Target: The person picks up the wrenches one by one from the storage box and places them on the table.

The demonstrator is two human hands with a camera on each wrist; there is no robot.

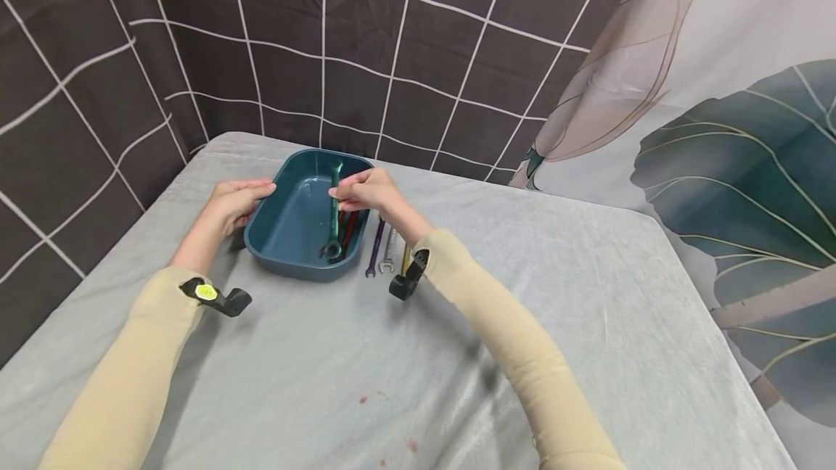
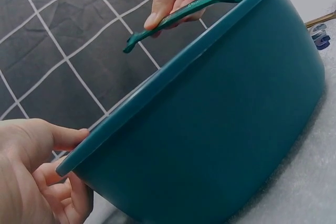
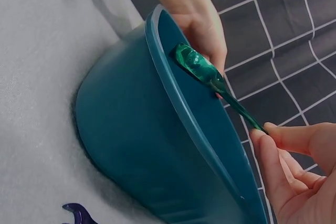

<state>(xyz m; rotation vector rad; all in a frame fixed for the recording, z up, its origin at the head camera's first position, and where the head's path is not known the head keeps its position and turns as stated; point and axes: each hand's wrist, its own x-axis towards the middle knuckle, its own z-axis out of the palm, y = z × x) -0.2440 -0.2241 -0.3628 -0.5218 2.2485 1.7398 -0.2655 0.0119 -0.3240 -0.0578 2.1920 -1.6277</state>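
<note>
A green combination wrench (image 1: 334,220) is pinched between the thumb and fingers of my right hand (image 1: 369,189), its ring end hanging low over the teal plastic basin (image 1: 297,270). The right wrist view shows the same wrench (image 3: 239,109) slanting across the basin's mouth. My left hand (image 1: 231,205) grips the basin's left rim, thumb at the top edge and fingers curled against the outside wall (image 2: 184,124). Inside the basin, partly hidden behind the green wrench, lies a red wrench (image 1: 350,227).
Just right of the basin, a purple wrench (image 1: 375,249), a silver wrench (image 1: 388,256) and a yellow wrench (image 1: 406,260) lie side by side on the grey cloth (image 1: 326,368), partly covered by my right arm. A dark grid-patterned curtain (image 1: 353,85) hangs behind the table.
</note>
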